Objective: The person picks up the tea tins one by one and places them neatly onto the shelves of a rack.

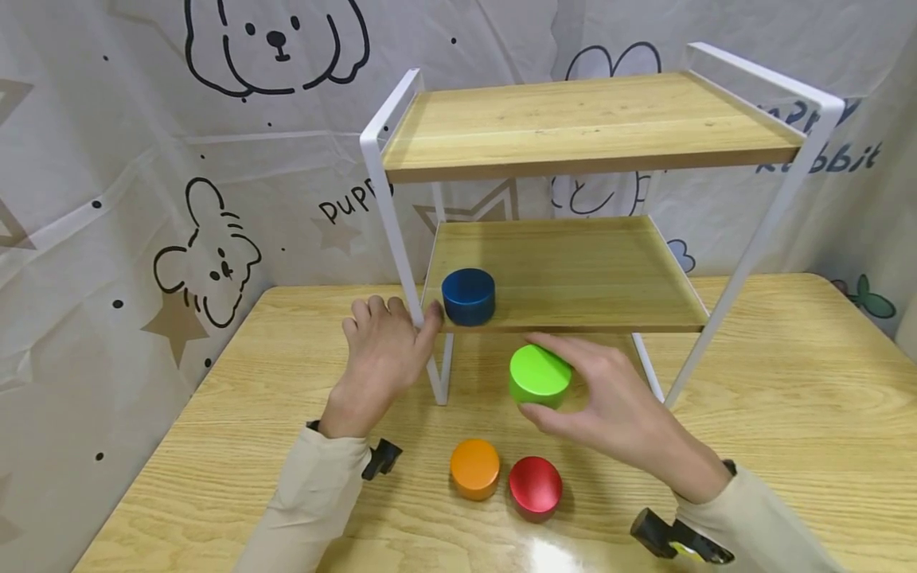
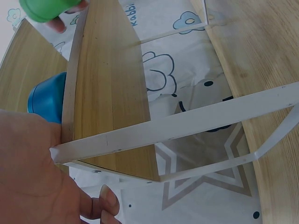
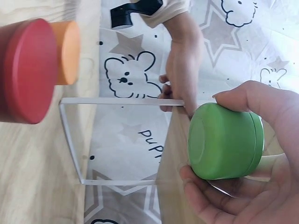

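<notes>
My right hand [image 1: 609,398] holds a bright green round tin [image 1: 540,374] between thumb and fingers, in front of the rack's middle shelf [image 1: 580,270] and a little below its front edge. In the right wrist view the green tin [image 3: 224,142] lies on its side in the grasp. My left hand [image 1: 383,342] grips the white front left post [image 1: 394,231] of the rack at the middle shelf's corner, with the thumb beside a blue round tin [image 1: 469,298]. That blue tin stands on the shelf's front left corner; the left wrist view shows its side [image 2: 48,98] too.
On the wooden table [image 1: 215,477], an orange round tin [image 1: 475,469] and a red one [image 1: 536,489] stand side by side in front of the rack. The rack's upper shelf [image 1: 573,119] overhangs the middle one. A patterned cloth [image 1: 86,223] hangs behind.
</notes>
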